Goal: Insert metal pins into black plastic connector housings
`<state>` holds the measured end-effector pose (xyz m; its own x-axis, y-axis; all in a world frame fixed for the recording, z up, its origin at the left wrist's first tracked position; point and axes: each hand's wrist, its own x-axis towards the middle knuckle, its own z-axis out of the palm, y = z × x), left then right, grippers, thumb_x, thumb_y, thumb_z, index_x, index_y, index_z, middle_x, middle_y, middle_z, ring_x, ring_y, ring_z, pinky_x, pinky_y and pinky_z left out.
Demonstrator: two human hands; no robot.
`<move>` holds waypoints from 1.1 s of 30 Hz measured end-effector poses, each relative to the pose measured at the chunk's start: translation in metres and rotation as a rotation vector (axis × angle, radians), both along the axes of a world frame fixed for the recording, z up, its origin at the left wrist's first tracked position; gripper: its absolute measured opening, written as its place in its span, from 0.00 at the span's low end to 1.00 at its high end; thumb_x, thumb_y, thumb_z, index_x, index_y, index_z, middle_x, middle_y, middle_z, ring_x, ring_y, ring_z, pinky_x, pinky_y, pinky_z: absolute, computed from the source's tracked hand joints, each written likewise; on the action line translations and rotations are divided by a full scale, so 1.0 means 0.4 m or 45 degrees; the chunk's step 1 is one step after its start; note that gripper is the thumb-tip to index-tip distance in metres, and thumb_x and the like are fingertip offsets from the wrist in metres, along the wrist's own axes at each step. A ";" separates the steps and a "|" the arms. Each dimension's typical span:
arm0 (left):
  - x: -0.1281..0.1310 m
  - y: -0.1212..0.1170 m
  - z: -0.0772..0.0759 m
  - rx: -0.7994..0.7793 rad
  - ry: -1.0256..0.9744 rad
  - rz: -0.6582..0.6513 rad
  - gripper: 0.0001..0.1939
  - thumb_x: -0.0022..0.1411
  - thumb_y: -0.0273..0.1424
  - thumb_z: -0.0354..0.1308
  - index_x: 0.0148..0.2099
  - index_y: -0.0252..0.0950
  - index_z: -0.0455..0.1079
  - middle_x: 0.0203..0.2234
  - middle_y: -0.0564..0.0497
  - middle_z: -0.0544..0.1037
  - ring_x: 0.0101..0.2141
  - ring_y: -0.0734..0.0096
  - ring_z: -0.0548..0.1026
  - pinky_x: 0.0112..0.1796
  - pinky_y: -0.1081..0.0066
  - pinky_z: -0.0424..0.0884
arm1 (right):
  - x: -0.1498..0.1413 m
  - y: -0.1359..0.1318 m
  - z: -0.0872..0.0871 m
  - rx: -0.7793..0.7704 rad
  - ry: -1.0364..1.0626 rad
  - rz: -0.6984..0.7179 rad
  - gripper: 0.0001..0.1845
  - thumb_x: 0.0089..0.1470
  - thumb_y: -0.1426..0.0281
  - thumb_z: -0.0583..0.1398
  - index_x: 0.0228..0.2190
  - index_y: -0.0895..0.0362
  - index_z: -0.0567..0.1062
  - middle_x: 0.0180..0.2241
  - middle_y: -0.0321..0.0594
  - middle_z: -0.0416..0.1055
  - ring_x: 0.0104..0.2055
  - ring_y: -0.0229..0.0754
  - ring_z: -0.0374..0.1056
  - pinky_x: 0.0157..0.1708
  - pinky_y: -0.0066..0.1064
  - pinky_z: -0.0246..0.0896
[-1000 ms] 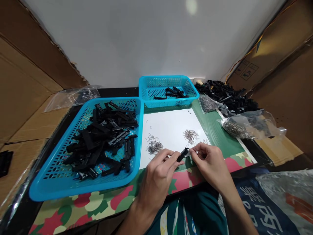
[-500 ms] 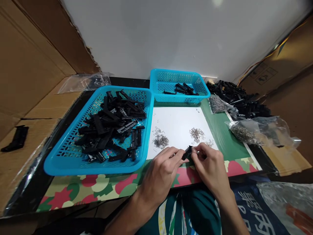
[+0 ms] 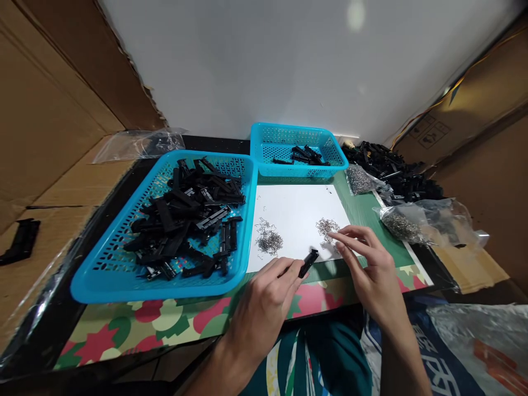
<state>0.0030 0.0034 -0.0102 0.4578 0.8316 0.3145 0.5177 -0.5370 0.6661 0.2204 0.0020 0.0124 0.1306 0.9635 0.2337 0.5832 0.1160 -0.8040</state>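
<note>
My left hand (image 3: pixel 272 289) grips a small black plastic part (image 3: pixel 308 263), whose far end sticks out past the fingertips above the front edge of the paper. To its right, my right hand (image 3: pixel 369 264) is open, index finger and thumb apart, with nothing visible between them. Its fingertips are at the near side of a pile of tiny metal springs or wire pieces (image 3: pixel 327 226); whether they touch it I cannot tell. Another pile of tiny wire pieces (image 3: pixel 270 241) lies on the left of the white paper (image 3: pixel 295 206).
A large blue basket (image 3: pixel 165 294) heaped with black parts stands left. Behind the paper, a smaller blue basket (image 3: pixel 297 171) holds several parts. At right are a heap of black parts (image 3: pixel 396 168) and bags of metal pieces (image 3: pixel 402 225). One black part (image 3: pixel 20 240) lies on cardboard far left.
My right hand has moved away from the black part, toward the right pile, and its fingers have spread. My left hand still holds the part, slightly lower and to the left.
</note>
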 end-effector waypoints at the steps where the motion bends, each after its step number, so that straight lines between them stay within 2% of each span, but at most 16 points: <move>1: -0.001 -0.002 -0.001 0.001 0.001 0.004 0.10 0.73 0.18 0.55 0.50 0.35 0.73 0.41 0.45 0.80 0.40 0.59 0.81 0.42 0.62 0.80 | -0.004 0.004 -0.006 0.014 0.058 -0.093 0.12 0.69 0.62 0.62 0.43 0.51 0.86 0.45 0.45 0.79 0.48 0.50 0.76 0.49 0.41 0.70; 3: -0.001 -0.005 -0.002 0.009 -0.002 0.004 0.10 0.73 0.18 0.55 0.49 0.35 0.73 0.41 0.46 0.80 0.40 0.59 0.81 0.42 0.62 0.80 | -0.015 0.011 -0.020 0.005 0.208 -0.266 0.11 0.66 0.61 0.65 0.38 0.53 0.85 0.37 0.43 0.81 0.38 0.47 0.78 0.41 0.40 0.73; 5: -0.002 -0.007 -0.002 0.018 -0.010 0.002 0.10 0.73 0.18 0.54 0.49 0.36 0.73 0.41 0.46 0.80 0.40 0.60 0.81 0.41 0.62 0.81 | -0.031 0.016 -0.034 0.004 0.354 -0.338 0.11 0.63 0.61 0.67 0.34 0.55 0.83 0.30 0.41 0.81 0.31 0.45 0.78 0.36 0.38 0.76; 10: -0.003 -0.005 -0.003 0.063 -0.019 0.001 0.10 0.73 0.18 0.54 0.48 0.35 0.73 0.40 0.46 0.80 0.38 0.60 0.81 0.40 0.62 0.81 | -0.077 0.021 -0.059 0.017 0.500 -0.267 0.11 0.63 0.61 0.67 0.32 0.55 0.80 0.31 0.41 0.83 0.31 0.45 0.80 0.35 0.36 0.79; 15: 0.000 -0.003 -0.008 0.065 -0.028 0.000 0.09 0.73 0.18 0.55 0.47 0.35 0.73 0.39 0.47 0.80 0.37 0.61 0.81 0.40 0.63 0.80 | -0.095 0.016 -0.076 0.052 0.356 -0.279 0.10 0.64 0.61 0.66 0.34 0.55 0.80 0.34 0.43 0.84 0.33 0.45 0.82 0.36 0.35 0.78; 21: 0.002 -0.002 -0.005 0.056 -0.030 0.002 0.10 0.73 0.18 0.55 0.49 0.34 0.74 0.39 0.47 0.80 0.36 0.63 0.81 0.38 0.66 0.79 | -0.101 0.013 -0.079 0.189 0.064 -0.297 0.07 0.66 0.66 0.64 0.34 0.54 0.79 0.31 0.38 0.84 0.31 0.43 0.81 0.33 0.32 0.74; 27: 0.000 -0.001 -0.006 0.034 -0.036 0.016 0.10 0.73 0.18 0.55 0.51 0.34 0.74 0.38 0.48 0.80 0.35 0.64 0.80 0.39 0.66 0.80 | -0.102 0.020 -0.077 0.214 -0.039 -0.247 0.09 0.68 0.66 0.63 0.34 0.54 0.77 0.30 0.38 0.82 0.29 0.42 0.79 0.31 0.31 0.72; 33: 0.000 -0.006 -0.006 0.034 -0.009 -0.001 0.09 0.72 0.17 0.55 0.44 0.36 0.71 0.38 0.47 0.79 0.35 0.62 0.80 0.38 0.64 0.80 | -0.105 0.020 -0.064 0.255 -0.220 -0.222 0.09 0.68 0.66 0.62 0.34 0.55 0.76 0.27 0.36 0.80 0.25 0.40 0.77 0.28 0.29 0.67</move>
